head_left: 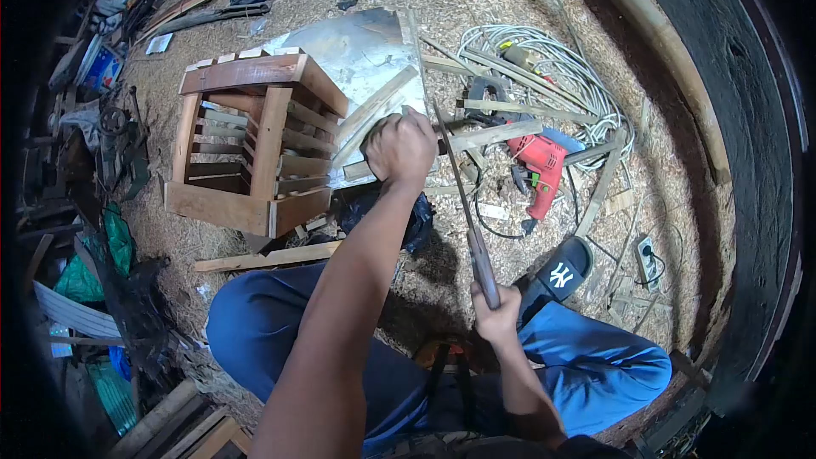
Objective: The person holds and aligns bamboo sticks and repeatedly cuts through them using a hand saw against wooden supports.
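Observation:
My left hand [401, 148] is closed round a wooden strip [495, 134] at the edge of a pale, stained board [365, 51]. The strip sticks out to the right of the fist. My right hand [496, 313] grips the handle of a long saw [476, 242]. Its thin blade points up and away, beside the left fist and across or close to the strip; contact is hard to make out. A slatted wooden crate [276, 149] stands left of the left hand.
Right of the saw lie a red drill [540, 166], a coiled pale cable [586, 76] and loose strips. A power socket [650, 262] is further right. Another strip [268, 257] lies before my left knee. Wood shavings cover the ground, with clutter at the left.

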Tool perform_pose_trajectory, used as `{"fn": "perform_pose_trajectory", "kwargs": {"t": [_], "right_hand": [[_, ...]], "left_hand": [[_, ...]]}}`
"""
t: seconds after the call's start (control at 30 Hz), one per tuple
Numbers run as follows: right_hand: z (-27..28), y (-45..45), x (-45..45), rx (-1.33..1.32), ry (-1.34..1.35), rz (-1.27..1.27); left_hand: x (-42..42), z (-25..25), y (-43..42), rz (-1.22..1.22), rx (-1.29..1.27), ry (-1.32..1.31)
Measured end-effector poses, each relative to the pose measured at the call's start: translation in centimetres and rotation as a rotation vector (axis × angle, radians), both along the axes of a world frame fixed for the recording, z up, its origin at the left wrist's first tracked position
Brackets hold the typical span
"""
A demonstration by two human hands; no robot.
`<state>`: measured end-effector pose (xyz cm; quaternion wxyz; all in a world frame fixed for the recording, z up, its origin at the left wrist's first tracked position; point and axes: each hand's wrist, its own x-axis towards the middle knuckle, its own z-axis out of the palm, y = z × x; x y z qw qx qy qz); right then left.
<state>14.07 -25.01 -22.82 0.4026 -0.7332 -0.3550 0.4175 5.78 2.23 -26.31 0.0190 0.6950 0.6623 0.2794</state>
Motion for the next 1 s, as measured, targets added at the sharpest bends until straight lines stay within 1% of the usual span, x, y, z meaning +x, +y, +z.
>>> {"fn": "perform_pose_trajectory", "kwargs": {"t": [0.1,0.17,0.23,0.27,0.3,0.37,0.43,0.5,0.6,0.63,0.7,0.73,0.8,0.83,0.9,0.97,1.0], "right_hand": [[0.2,-0.4,-0.1,0.032,-0.036,0.017],[-0.9,3.3,-0.4,0.011,-0.037,-0.028],[-1.7,6.6,-0.7,0.104,0.029,-0.066],[-1.4,6.9,-0.6,0.059,0.071,-0.071],[-1.2,6.0,-0.5,0.06,0.074,-0.072],[-0.5,1.7,-0.3,0.014,-0.027,0.006],[0.1,-0.8,-0.8,0.077,0.077,-0.085],[-0.1,-0.4,-0.7,0.068,0.06,-0.073],[-1.0,3.2,-0.6,-0.017,0.053,-0.076],[-1.3,4.6,-0.5,0.038,0.051,-0.078],[-0.3,5.6,-0.9,0.031,0.146,-0.138],[-0.5,4.4,-0.6,0.032,0.144,-0.142],[-1.3,0.1,-0.4,-0.014,-0.007,-0.035],[-0.5,-0.9,-0.7,0.068,0.077,-0.09],[-0.3,-1.1,-0.2,0.064,-0.002,-0.04],[-0.7,0.6,-0.2,0.032,0.018,-0.056],[-1.0,2.3,0.0,0.009,0.042,-0.059]], "left_hand": [[0.0,0.2,-0.1,0.021,-0.016,-0.02],[0.1,-0.1,0.0,0.01,-0.024,-0.005],[0.1,0.1,-0.2,0.029,-0.037,0.01],[0.0,0.1,-0.2,0.029,-0.034,0.014],[-0.1,0.1,-0.1,0.026,-0.034,0.015],[-0.1,0.1,0.0,0.028,-0.035,0.012],[-0.1,0.4,0.0,-0.003,-0.069,0.0],[-0.1,0.3,-0.3,0.009,-0.084,0.008],[-0.1,0.4,0.0,0.002,-0.063,0.001],[0.0,0.6,-0.1,0.012,-0.059,0.008],[0.1,0.7,-0.4,0.019,-0.057,0.012],[0.1,0.4,-0.3,0.013,-0.058,0.007],[0.0,0.4,0.1,0.016,-0.05,0.004],[0.1,0.5,0.0,0.026,-0.055,0.011],[-0.1,0.3,-0.1,0.041,-0.067,0.019],[0.1,0.0,-0.1,0.019,0.034,0.032],[0.1,0.2,-0.1,0.019,-0.002,0.023]]}}
